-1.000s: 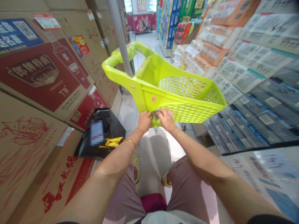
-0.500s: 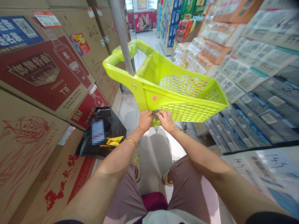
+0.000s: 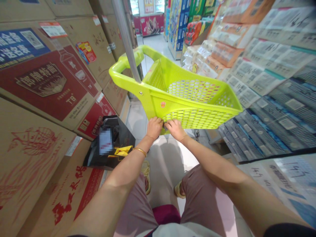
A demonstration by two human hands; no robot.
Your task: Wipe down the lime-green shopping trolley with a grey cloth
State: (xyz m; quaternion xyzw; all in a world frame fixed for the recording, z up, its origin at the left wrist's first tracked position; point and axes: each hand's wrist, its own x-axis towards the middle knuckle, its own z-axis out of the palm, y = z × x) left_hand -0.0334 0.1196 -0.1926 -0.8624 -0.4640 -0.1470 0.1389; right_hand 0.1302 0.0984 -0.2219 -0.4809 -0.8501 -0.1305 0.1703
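My left hand (image 3: 155, 127) and my right hand (image 3: 174, 129) meet at the lower near side of a lime-green plastic shopping cart (image 3: 155, 98). Pinched between the fingertips of both is a small, dark grey crumpled piece (image 3: 165, 126), perhaps cloth; most of it is hidden by the fingers. Both hands are closed, right up against the cart's side below a small red-and-white sticker (image 3: 163, 104). The cart's basket has perforated walls and a looped handle. A gold bangle (image 3: 140, 151) circles my left wrist.
Stacked cardboard cartons (image 3: 41, 79) line the left, with a black bag (image 3: 123, 131) on the floor beside them. On the right rise piled packs of tissue-like goods (image 3: 261, 62) with handwritten prices. A metal pole (image 3: 127, 36) stands upright at the handle. Tiled floor (image 3: 165, 154) lies between.
Less of the grey piece shows between my fingers, and my right hand has dropped slightly. The view has shifted a little; the cart stays in place.
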